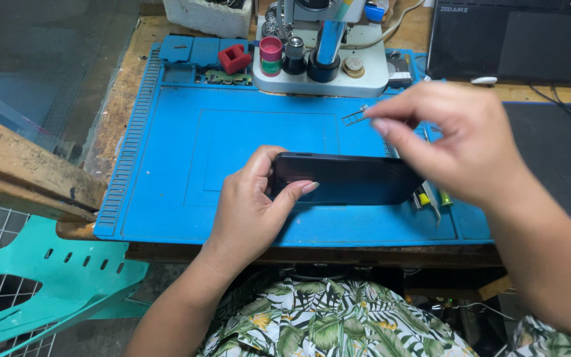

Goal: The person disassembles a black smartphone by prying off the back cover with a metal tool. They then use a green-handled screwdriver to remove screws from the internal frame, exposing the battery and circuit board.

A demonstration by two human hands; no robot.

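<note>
1. Viewing from the head camera, with the blue work mat as landmark: one black phone stands on its long edge over the near-middle of the mat, screen side hidden.
2. One left hand is closed on the phone's left end, thumb on the facing side, fingers curled behind.
3. One right hand hovers above the mat's right part, over the phone's right end; thumb and forefinger are pinched together on one small metal tray, a thin pale frame jutting leftwards from the fingertips.
4. Risk, as a judgement: the tray is slight and held by its tip only; a loosened pinch would likely drop it onto the mat or off its near edge, where it would be hard to find.
5. Risk, as a judgement: the phone rests on a narrow edge under one hand's grip; a sideways push from the right hand could tip it flat or slide it.
6. At the mat's far edge: one white microscope base carrying one pink-and-green roll and two dark cylinders; just left of it, one red block.
7. Against the mat's right part, beneath the phone's right end: several small tools, count unclear.
8. Beyond the mat's far right corner: one dark laptop. Left of the mat, lower down: one teal plastic chair.
</note>
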